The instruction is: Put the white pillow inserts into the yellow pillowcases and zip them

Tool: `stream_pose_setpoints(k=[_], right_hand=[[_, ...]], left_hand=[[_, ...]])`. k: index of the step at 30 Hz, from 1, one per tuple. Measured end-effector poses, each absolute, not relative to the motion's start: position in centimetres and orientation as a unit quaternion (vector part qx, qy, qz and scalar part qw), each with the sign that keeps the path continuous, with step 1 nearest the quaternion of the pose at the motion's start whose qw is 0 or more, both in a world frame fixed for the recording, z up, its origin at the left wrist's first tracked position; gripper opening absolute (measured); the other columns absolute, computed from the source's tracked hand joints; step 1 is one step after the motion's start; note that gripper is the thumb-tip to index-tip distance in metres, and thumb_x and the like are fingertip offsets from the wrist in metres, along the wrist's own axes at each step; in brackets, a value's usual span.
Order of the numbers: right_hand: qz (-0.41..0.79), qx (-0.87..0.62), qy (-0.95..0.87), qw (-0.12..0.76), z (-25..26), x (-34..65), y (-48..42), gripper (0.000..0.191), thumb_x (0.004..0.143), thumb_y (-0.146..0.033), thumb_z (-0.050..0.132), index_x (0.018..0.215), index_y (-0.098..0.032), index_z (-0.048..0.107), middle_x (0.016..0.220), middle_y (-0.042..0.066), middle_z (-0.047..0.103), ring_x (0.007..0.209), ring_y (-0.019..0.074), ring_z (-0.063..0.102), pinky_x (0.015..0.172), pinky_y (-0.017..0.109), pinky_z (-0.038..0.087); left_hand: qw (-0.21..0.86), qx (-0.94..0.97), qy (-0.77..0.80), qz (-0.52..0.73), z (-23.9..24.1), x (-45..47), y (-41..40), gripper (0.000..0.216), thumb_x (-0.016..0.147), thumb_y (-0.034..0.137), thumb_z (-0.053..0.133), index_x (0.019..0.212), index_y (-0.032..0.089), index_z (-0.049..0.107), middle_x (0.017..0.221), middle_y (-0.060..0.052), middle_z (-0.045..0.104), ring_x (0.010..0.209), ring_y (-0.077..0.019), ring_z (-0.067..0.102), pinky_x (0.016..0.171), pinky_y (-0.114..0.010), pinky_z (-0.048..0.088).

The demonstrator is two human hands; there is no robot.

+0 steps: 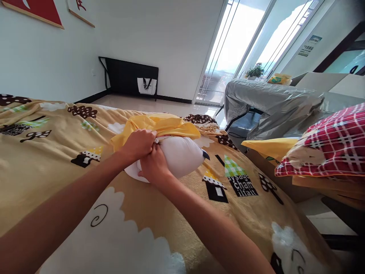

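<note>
White pillow (184, 156), one, with yellow cover (171, 125), lies on patterned blanket (171, 205), its bulk right of the left hand (140, 142), whose curled fingers grip the cover's edge, and against the right hand (155, 165), fingers bunched closed on it.

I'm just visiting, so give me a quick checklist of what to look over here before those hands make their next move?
1. Left hand at the edge of the yellow cloth: ok.
2. Right hand touching the white cushion: ok, just beside the left hand.
3. Cushion supported: ok, it lies on the patterned blanket.
4. Exactly what the fingertips pinch: cannot tell, the bunched fingers hide it.
5. Cushion's whole surface in sight: not ok, the hands and cloth hide part of it.
6. Red plaid fabric away from the hands: ok, well off to the right.
</note>
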State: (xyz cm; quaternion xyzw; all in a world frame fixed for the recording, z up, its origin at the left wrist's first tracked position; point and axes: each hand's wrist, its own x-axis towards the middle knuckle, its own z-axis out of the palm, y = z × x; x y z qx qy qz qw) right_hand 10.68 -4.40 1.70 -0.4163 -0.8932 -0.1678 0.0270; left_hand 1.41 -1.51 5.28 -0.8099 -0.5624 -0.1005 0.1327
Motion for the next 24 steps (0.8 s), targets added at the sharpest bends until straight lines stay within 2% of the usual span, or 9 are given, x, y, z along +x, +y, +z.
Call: stream_pose_setpoints(k=[3,5,8,11,14,16,18,20,24], right_hand=[[-0.227,-0.381,-0.892,0.084,0.0,11.4,-5.9,0.06,0.076,-0.047,0.071,0.112,0.001,0.065,0.123,0.027,0.06,0.12,0.0363,0.051,0.108,0.048,0.032],[-0.265,-0.362,-0.885,0.126,-1.1,12.3,-7.3,0.054,0.082,-0.041,0.066,0.115,0.001,0.063,0.123,0.027,0.06,0.121,0.0346,0.052,0.11,0.047,0.029],[-0.303,-0.303,-0.88,0.207,-2.0,14.8,-9.6,0.041,0.091,-0.026,0.052,0.128,-0.009,0.056,0.134,0.018,0.056,0.128,0.0261,0.047,0.113,0.042,0.027],[-0.299,-0.284,-0.862,0.294,-1.6,18.5,-10.8,0.039,0.092,-0.021,0.048,0.131,-0.018,0.054,0.141,0.009,0.051,0.135,0.0199,0.039,0.112,0.039,0.026],[-0.279,-0.381,-0.789,0.393,-0.3,21.4,-10.0,0.046,0.09,-0.034,0.056,0.132,-0.016,0.052,0.139,0.015,0.052,0.131,0.0253,0.042,0.106,0.042,0.03],[-0.256,-0.409,-0.771,0.415,0.8,21.5,-9.0,0.057,0.088,-0.046,0.056,0.135,-0.014,0.048,0.139,0.018,0.051,0.13,0.0294,0.043,0.103,0.045,0.032],[-0.236,-0.395,-0.785,0.415,1.9,20.2,-8.2,0.062,0.088,-0.053,0.051,0.137,-0.015,0.047,0.14,0.016,0.05,0.13,0.0301,0.043,0.103,0.044,0.031],[-0.22,-0.372,-0.798,0.419,3.1,18.0,-7.9,0.06,0.089,-0.056,0.047,0.136,-0.018,0.049,0.138,0.013,0.052,0.128,0.0295,0.043,0.102,0.042,0.031],[-0.203,-0.32,-0.817,0.435,4.7,13.1,-7.7,0.05,0.091,-0.053,0.043,0.127,-0.022,0.058,0.13,0.008,0.058,0.124,0.027,0.045,0.099,0.039,0.03]], left_hand=[[0.164,-0.808,-0.544,-0.154,4.2,1.1,-2.1,0.017,0.08,0.014,0.043,0.088,0.014,0.058,0.092,-0.016,0.064,0.091,-0.0322,0.06,0.078,-0.041,0.045],[0.167,-0.803,-0.543,-0.181,3.7,0.9,-2.6,0.017,0.081,0.015,0.042,0.087,0.016,0.058,0.092,-0.014,0.064,0.091,-0.0304,0.059,0.079,-0.041,0.044],[0.154,-0.794,-0.553,-0.201,3.6,0.1,-3.4,0.015,0.078,0.015,0.043,0.082,0.018,0.056,0.087,-0.009,0.064,0.088,-0.027,0.059,0.077,-0.038,0.044],[0.156,-0.771,-0.574,-0.228,3.4,-1.8,-4.1,0.01,0.073,0.016,0.045,0.075,0.02,0.053,0.081,-0.007,0.064,0.083,-0.0255,0.059,0.07,-0.036,0.043],[0.175,-0.729,-0.593,-0.295,2.3,-4.4,-5.0,0.009,0.071,0.016,0.045,0.074,0.021,0.052,0.076,-0.006,0.061,0.079,-0.0244,0.058,0.067,-0.034,0.043],[0.184,-0.702,-0.597,-0.343,1.2,-6.1,-5.8,0.01,0.072,0.015,0.043,0.074,0.021,0.051,0.072,-0.005,0.058,0.078,-0.0233,0.057,0.068,-0.033,0.044],[0.185,-0.679,-0.607,-0.37,0.3,-7.9,-6.7,0.01,0.075,0.015,0.042,0.073,0.022,0.05,0.07,-0.004,0.056,0.076,-0.0223,0.056,0.069,-0.033,0.044],[0.181,-0.673,-0.614,-0.371,-0.3,-9.9,-7.7,0.011,0.078,0.017,0.042,0.072,0.022,0.049,0.072,-0.004,0.057,0.078,-0.0223,0.057,0.069,-0.033,0.045],[0.184,-0.714,-0.602,-0.306,0.6,-14.0,-10.4,0.012,0.082,0.024,0.044,0.083,0.024,0.056,0.091,-0.006,0.065,0.091,-0.0246,0.06,0.08,-0.038,0.048]])
